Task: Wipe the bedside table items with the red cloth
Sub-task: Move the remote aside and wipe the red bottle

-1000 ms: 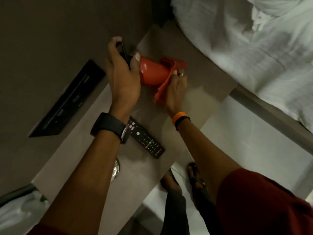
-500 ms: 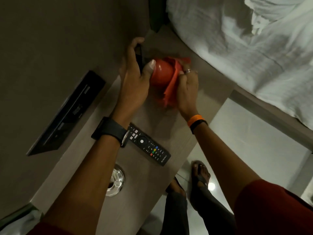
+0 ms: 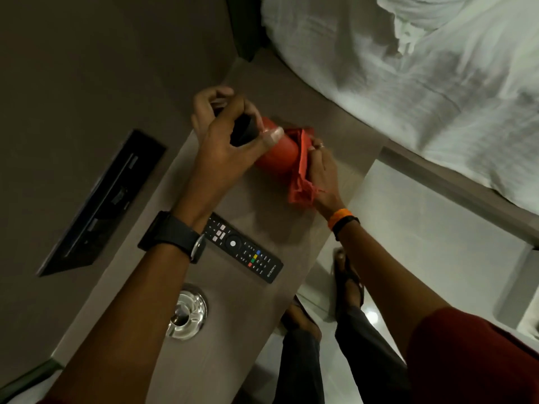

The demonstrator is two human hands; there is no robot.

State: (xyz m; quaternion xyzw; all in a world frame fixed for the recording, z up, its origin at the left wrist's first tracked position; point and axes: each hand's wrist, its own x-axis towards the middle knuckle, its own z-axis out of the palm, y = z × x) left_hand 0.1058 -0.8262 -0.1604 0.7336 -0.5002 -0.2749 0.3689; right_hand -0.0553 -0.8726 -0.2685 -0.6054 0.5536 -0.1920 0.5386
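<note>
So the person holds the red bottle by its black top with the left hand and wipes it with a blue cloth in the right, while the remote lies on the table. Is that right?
Not quite: the cloth is red, not blue, as the head view shows. The rest holds: the left hand grips the red bottle by its black top, the right hand presses the cloth against it, and the remote lies on the table.

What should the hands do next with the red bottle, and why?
Probably turn the bottle a little in the left hand so the cloth in the right hand reaches a new side. The cloth covers only the end away from the black cap; the rest shows bare.
</note>
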